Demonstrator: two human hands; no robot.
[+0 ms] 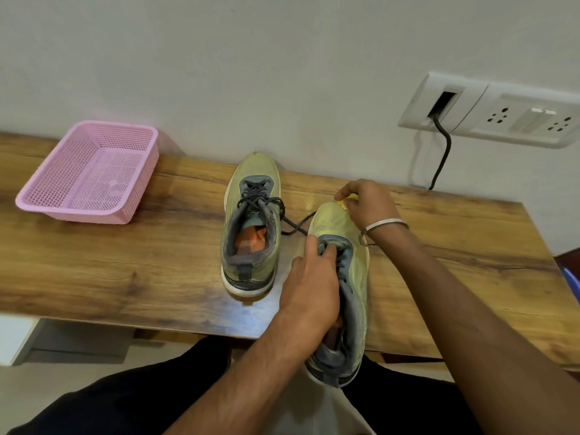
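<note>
One pink basket (94, 217) stands at the left of the worktop (125, 271). There are two shoes. The middle shoe (251, 227) rests alone with its laces loose. The right shoe (354, 277) has its heel over the near edge. It looks light, soft on top and stiff at the sole. The left hand (310, 284) pinches its lace part and the right hand (367, 205) grips the toe; both seem good holds.

The left hand (309, 287) covers the near shoe's (332, 222) laces and opening. The wall socket (514, 117) runs off the right edge; the far shoe's (252, 199) label is unreadable.
</note>
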